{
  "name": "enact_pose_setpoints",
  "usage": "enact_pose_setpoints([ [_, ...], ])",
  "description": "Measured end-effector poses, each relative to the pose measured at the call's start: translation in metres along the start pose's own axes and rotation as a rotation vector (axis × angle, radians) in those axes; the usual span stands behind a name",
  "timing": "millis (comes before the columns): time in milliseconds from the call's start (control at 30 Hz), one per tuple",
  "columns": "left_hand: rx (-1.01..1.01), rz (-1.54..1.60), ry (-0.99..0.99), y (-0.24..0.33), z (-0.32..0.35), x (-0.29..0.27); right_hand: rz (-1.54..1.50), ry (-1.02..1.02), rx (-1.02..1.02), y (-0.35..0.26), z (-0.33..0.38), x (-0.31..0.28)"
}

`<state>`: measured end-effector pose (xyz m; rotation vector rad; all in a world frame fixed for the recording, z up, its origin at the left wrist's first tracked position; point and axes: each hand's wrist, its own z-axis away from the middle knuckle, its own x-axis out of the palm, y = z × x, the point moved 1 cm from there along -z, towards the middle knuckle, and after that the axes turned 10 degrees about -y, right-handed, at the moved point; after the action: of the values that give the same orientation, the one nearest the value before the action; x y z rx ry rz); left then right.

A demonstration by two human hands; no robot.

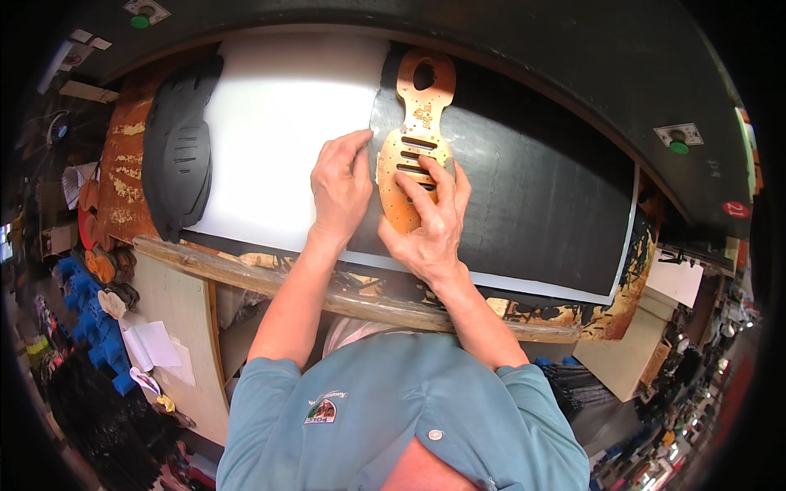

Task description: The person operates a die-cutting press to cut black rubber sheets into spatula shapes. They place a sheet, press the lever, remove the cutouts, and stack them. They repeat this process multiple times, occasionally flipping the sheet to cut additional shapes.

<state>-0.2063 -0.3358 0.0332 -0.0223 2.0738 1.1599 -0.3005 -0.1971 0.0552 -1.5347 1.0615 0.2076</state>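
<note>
Both hands (385, 196) press a slotted template (413, 139) — black sheet (532, 196) on bench (246, 270).

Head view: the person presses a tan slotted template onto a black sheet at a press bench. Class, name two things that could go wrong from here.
1. The tan template sits right at the edge of the black sheet, beside the white board; a small slip could carry it off the sheet.
2. Both the left hand and the right hand lie flat on the bed under the dark press head, so they could be caught if it came down.
</note>
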Motion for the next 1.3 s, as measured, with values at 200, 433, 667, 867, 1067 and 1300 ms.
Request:
enact_pose_setpoints([
  [200, -0.029, 0.021, -0.011, 0.004, -0.001, -0.003, 0.058, -0.001, 0.054, -0.005, -0.003, 0.007],
  [433, -0.043, 0.095, 0.004, 0.001, -0.001, -0.005, 0.031, -0.053, 0.022, -0.001, -0.006, 0.003],
  [667, -0.005, 0.275, -0.267, 0.057, 0.088, -0.045, -0.252, 0.114, 0.11, 0.055, 0.029, -0.093],
  [867, 0.454, 0.041, -0.37, 0.063, 0.156, -0.007, -0.225, 0.663, 0.133, 0.081, 0.047, -0.183],
  [1067, 0.384, -0.112, -0.257, 0.05, 0.142, -0.003, -0.014, 0.814, 0.05, 0.079, 0.029, -0.255],
  [1300, 0.355, -0.152, -0.115, 0.055, 0.085, 0.015, 0.053, 0.578, 0.139, 0.097, 0.097, -0.23],
])
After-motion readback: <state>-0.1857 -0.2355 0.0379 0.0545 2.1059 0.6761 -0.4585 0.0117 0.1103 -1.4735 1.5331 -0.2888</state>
